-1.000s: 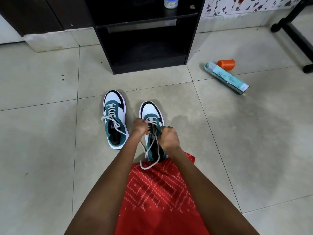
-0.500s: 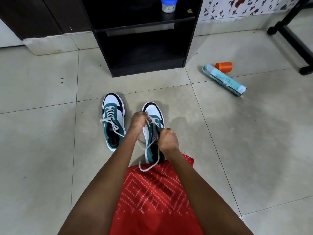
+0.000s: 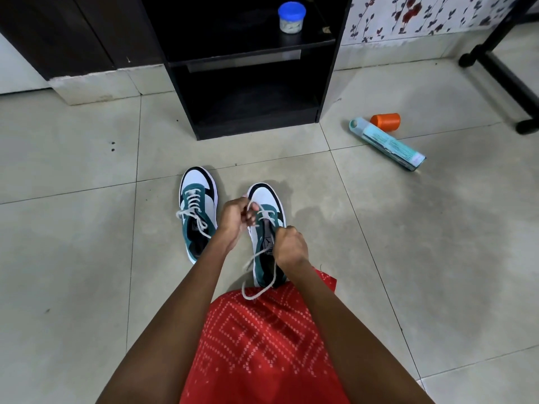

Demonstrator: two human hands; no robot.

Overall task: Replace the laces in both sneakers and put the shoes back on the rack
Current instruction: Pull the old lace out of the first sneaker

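Observation:
Two white, teal and black sneakers stand side by side on the tiled floor, toes pointing away from me. The left sneaker (image 3: 198, 211) is laced, its white ends hanging loose over the side. Over the right sneaker (image 3: 267, 199) my left hand (image 3: 233, 218) pinches the white lace (image 3: 256, 275) near the upper eyelets. My right hand (image 3: 290, 247) grips the same lace lower down at the tongue. A loop of lace trails back onto my red patterned garment (image 3: 262, 345). The black shoe rack (image 3: 250, 112) stands just beyond the shoes.
A jar with a blue lid (image 3: 291, 17) sits on the rack's upper shelf. At the right lie a long teal box (image 3: 388, 144) and an orange cap (image 3: 385, 121). A black stand's legs (image 3: 507, 74) are at the far right.
My left hand has moved up toward the right sneaker's toe, drawing the lace with it. My right hand has stayed at the tongue. The view has tilted slightly upward.

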